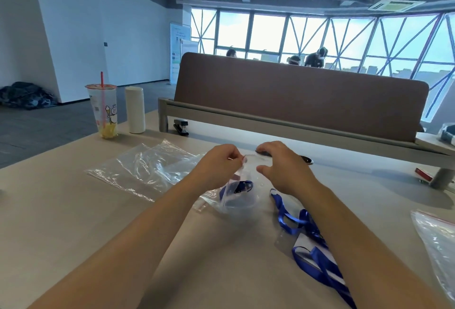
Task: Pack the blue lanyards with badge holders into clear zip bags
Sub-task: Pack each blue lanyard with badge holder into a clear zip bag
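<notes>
Loose blue lanyards [312, 254] lie on the bench [98, 222] at lower right. At centre, left hand [219, 164] and right hand [283, 168] both pinch the mouth of a clear zip bag [242, 200] holding one lanyard [243, 185].

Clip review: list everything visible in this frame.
Clear zip bag holding a blue lanyard: one, centre, between both hands.
Empty clear zip bags: a few, heaped left.
Loose blue lanyards with badge holders: count unclear, right.
Clear red-strip zip bag: one, right edge.
Plastic drink cup with red straw: one, far left.
White cylinder: one, beside cup.
Black stapler: one, by brown divider.
Beige table: one, underneath.
Left hand: grip pinching bag's mouth.
Right hand: grip on bag's mouth.
</notes>
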A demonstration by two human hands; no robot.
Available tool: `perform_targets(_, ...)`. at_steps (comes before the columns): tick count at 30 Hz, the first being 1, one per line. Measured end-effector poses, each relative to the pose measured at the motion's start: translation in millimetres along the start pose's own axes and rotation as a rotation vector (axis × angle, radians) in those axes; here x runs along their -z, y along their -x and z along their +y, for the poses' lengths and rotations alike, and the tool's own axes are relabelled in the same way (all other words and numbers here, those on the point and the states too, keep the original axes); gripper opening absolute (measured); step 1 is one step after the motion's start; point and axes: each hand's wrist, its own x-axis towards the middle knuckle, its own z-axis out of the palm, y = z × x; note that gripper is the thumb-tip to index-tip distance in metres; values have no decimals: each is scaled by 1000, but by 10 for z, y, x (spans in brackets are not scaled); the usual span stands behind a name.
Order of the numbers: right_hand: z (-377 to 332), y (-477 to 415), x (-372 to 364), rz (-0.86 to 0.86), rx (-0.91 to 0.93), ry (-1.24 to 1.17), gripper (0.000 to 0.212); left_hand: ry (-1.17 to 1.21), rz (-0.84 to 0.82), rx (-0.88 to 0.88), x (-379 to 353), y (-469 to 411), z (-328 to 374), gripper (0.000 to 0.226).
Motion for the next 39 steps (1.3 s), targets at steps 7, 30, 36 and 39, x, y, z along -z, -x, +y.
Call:
perform_targets(7, -37, 215, -85, 68, -22, -22, 16, -430, -4, -75, 87, 227, -11, 13)
perform_targets(30, -364, 179, 365, 213, 7, 231, 17, -723, 98, -40, 594, 333, 229, 39)
perform_targets(36, -396, 165, 431, 149, 26, 113, 23, -468, 210, -59, 690, 305, 216, 20)
perform_targets(39, -360, 202, 392, 46, 16, 24, 31, -453, 213, -47, 695, 383, 178, 23)
